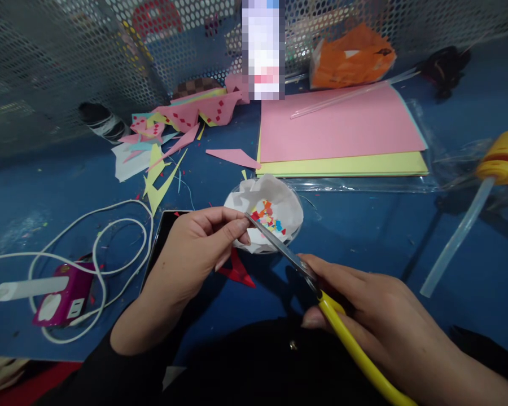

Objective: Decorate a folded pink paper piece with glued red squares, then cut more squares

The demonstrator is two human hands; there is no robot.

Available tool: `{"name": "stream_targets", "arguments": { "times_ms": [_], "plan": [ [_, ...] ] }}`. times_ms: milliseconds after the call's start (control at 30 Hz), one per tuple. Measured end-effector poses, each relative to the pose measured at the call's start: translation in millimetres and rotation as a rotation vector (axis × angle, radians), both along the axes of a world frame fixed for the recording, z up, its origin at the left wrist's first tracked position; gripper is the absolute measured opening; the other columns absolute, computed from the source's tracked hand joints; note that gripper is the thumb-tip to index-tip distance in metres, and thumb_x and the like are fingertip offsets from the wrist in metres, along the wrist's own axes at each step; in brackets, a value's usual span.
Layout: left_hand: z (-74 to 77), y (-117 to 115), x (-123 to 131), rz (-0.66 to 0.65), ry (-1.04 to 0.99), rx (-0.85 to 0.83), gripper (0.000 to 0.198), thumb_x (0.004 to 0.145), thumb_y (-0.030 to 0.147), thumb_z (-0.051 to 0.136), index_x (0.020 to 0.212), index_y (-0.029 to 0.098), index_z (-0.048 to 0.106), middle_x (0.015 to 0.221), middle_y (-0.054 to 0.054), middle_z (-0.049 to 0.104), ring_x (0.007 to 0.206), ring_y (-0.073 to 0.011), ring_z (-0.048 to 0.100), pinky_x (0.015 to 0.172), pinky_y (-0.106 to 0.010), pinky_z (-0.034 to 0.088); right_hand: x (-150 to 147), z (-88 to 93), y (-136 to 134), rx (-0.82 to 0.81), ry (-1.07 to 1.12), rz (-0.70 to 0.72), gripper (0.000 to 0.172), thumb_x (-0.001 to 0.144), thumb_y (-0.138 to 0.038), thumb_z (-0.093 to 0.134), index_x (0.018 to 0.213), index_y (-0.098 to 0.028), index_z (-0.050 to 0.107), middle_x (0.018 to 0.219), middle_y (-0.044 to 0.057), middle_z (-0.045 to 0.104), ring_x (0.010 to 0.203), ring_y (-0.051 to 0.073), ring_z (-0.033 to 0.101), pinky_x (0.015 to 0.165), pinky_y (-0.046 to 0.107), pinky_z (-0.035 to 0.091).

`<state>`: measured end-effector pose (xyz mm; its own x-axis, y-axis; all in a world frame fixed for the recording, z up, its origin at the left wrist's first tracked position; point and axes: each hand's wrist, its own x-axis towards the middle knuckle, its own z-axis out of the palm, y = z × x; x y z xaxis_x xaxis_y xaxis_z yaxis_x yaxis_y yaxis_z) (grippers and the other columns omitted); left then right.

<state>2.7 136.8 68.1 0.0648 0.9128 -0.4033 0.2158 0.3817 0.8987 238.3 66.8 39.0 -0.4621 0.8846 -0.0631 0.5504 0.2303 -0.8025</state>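
My right hand [364,304] holds scissors [285,248] with yellow handles, their blades pointing up and left. The blade tip reaches the fingertips of my left hand [203,242], where thumb and forefinger are pinched together; whatever they hold is too small or hidden to make out. Just beyond, under the blades, a round dish lined with white paper [285,197] carries small colourful paper bits [266,217], mostly red, orange, yellow and blue. A pointed piece of red paper [239,270] shows below my left fingers, partly covered by them.
Pink and yellow paper sheets [338,129] lie at the back, with a clear glue stick on top. Cut scraps [156,175] spread at the left. A purple device [65,296] with white cable is near left. A yellow glue gun [503,158] lies right. A dark phone-like slab [165,228] is under my left arm.
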Motion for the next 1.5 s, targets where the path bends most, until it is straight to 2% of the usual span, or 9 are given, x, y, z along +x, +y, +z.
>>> {"name": "stream_targets", "arguments": {
  "times_ms": [167,300,467,767,933,1067,1267,1500],
  "plan": [
    [1.0,0.7,1.3,-0.012,0.023,0.018,0.015,0.085,0.03,0.074,0.079,0.016,0.075,0.062,0.001,0.067,0.039,-0.0018,0.035,0.037,-0.016,0.022,-1.4,2.1,1.1,-0.003,-0.007,-0.009,0.027,0.098,-0.046,0.054,0.112,-0.025,0.065,0.094,0.002,0.078,0.078,0.02,0.077,0.064,0.027,0.061],
    [1.8,0.3,1.5,-0.008,0.065,0.018,0.015,0.083,0.03,0.075,0.081,0.016,0.076,0.063,0.0,0.068,0.038,-0.003,0.036,0.037,-0.018,0.023,-0.2,0.5,1.1,0.013,-0.026,-0.032,0.032,0.099,-0.048,0.052,0.117,-0.025,0.064,0.096,0.003,0.079,0.079,0.02,0.077,0.065,0.026,0.06],
    [1.3,-0.1,1.6,0.0,0.049,0.028,0.016,0.082,0.03,0.075,0.075,0.016,0.074,0.064,0.0,0.067,0.039,-0.0025,0.036,0.036,-0.018,0.021,0.5,-0.3,0.6,0.006,-0.04,-0.038,0.032,0.098,-0.05,0.053,0.111,-0.024,0.067,0.087,0.003,0.078,0.071,0.019,0.076,0.059,0.025,0.058],
    [3.5,0.7,2.9,-0.011,0.054,0.01,0.011,0.084,0.026,0.074,0.079,0.016,0.076,0.062,0.001,0.065,0.038,-0.0012,0.035,0.036,-0.017,0.02,0.4,-1.5,1.5,-0.011,-0.038,-0.019,0.031,0.099,-0.051,0.05,0.107,-0.024,0.064,0.09,0.002,0.077,0.073,0.019,0.075,0.062,0.026,0.058],
    [2.1,1.1,1.2,-0.008,0.053,0.012,0.013,0.083,0.026,0.075,0.076,0.016,0.075,0.063,0.001,0.066,0.039,-0.0017,0.036,0.036,-0.017,0.022,1.0,0.5,0.9,-0.033,-0.014,-0.035,0.025,0.099,-0.048,0.053,0.105,-0.026,0.064,0.09,0.0,0.077,0.075,0.018,0.075,0.063,0.024,0.058],
    [-1.0,1.4,-1.7,0.011,0.012,0.038,0.011,0.083,0.025,0.076,0.077,0.016,0.076,0.065,0.001,0.068,0.039,-0.0009,0.038,0.037,-0.015,0.024,-0.2,3.5,3.1,-0.051,0.025,-0.061,0.017,0.095,-0.043,0.06,0.101,-0.028,0.064,0.083,-0.005,0.075,0.067,0.013,0.073,0.057,0.019,0.055],
    [-3.3,1.0,-2.6,0.057,-0.034,0.032,0.006,0.083,0.025,0.077,0.082,0.019,0.078,0.063,0.003,0.068,0.038,-0.0002,0.04,0.039,-0.013,0.025,1.1,4.6,0.7,0.12,-0.074,-0.089,0.04,0.093,-0.055,0.059,0.117,-0.023,0.062,0.08,-0.001,0.076,0.063,0.017,0.074,0.05,0.023,0.056],
    [-3.8,0.5,-2.3,0.034,-0.049,0.039,0.008,0.085,0.025,0.075,0.082,0.018,0.077,0.064,0.002,0.069,0.037,0.0,0.04,0.038,-0.014,0.024,-0.8,2.6,0.4,0.191,-0.118,-0.051,0.049,0.097,-0.064,0.047,0.119,-0.023,0.061,0.081,0.002,0.076,0.062,0.02,0.075,0.051,0.028,0.058]
  ]
}}
